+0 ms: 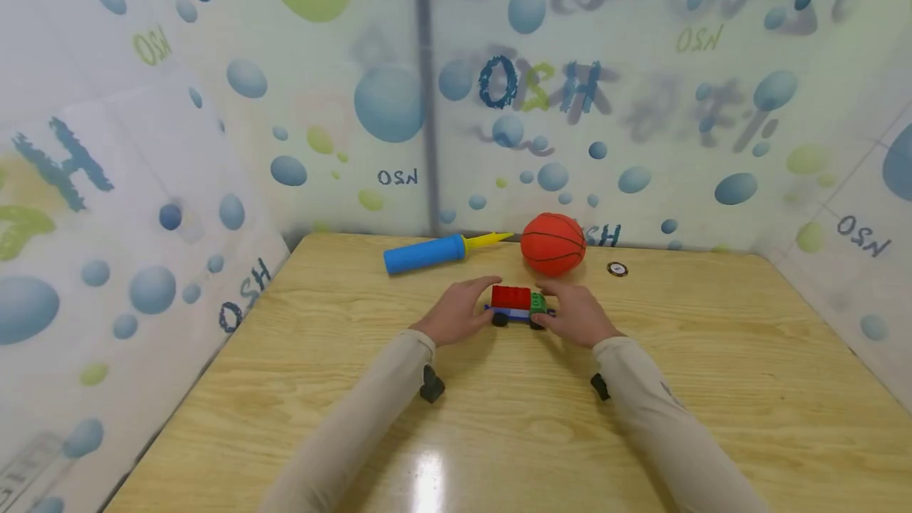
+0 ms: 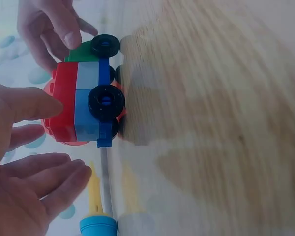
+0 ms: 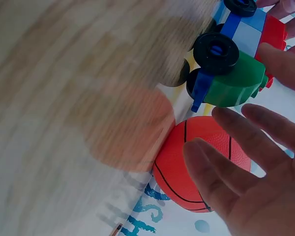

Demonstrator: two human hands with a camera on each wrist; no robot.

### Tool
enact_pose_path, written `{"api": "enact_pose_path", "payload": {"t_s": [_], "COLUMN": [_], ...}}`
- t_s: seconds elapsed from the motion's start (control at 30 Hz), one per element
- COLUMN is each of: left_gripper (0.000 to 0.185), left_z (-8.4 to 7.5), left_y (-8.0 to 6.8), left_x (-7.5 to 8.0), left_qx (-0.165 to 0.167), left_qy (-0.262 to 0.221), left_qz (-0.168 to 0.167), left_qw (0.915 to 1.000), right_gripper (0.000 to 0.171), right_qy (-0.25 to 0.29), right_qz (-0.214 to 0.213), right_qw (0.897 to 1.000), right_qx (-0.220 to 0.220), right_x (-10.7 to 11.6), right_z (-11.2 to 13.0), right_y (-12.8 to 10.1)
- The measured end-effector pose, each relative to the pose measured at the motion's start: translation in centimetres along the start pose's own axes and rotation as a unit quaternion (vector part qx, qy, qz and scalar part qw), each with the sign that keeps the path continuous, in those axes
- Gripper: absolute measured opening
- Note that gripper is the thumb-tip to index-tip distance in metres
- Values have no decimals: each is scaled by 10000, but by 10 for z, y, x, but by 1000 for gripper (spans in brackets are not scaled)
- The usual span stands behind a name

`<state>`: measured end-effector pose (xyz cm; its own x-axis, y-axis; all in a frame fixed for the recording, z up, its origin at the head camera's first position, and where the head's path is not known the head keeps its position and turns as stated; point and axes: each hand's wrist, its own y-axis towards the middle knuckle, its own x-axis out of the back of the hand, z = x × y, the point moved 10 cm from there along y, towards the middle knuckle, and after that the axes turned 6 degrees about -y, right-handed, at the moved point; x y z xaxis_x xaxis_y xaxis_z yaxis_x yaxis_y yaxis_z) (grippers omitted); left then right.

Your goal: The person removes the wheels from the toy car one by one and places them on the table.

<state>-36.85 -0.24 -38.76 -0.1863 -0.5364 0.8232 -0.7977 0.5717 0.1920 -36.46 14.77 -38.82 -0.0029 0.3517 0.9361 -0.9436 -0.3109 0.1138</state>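
Head view: the toy truck [image 1: 511, 298] stood on the surface [image 1: 748, 355], red ball [image 1: 552, 244] behind it, left hand [image 1: 458, 312] and right hand [image 1: 579, 315] spread at the truck's ends, where a one-sided push risked rolling it.

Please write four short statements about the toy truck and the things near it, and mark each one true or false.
1. The toy truck is between the left hand and the right hand. True.
2. The truck's cab is red. False: it is green.
3. In the head view, the ball is left of the pump. False: it is on the right.
4. The pump's nozzle is yellow. True.
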Motion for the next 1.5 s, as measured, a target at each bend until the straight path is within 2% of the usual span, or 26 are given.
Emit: {"api": "enact_pose_path", "payload": {"t_s": [0.23,0.57,1.03,1.3,1.5], "left_gripper": [51,41,38,40,42], "left_z": [-3,0,0,-4,-11], "left_y": [10,19,18,14,11], "left_x": [-3,-7,-3,1,1], "left_qx": [-2,29,-63,-279,-394], "left_qy": [-202,-140,-522,-879,-1333], "left_qz": [23,37,-12,114,473], "left_qw": [9998,9999,9986,9957,9892], "right_gripper": [52,46,45,43,42], "right_qy": [-39,224,632,1302,1844], "right_qz": [-17,-127,-44,123,547], "right_qw": [10000,9995,9979,9907,9808], "right_qx": [74,202,161,376,310], "right_x": [-1,0,-3,2,2], "right_z": [2,6,3,4,4], "right_y": [5,12,15,12,9]}}
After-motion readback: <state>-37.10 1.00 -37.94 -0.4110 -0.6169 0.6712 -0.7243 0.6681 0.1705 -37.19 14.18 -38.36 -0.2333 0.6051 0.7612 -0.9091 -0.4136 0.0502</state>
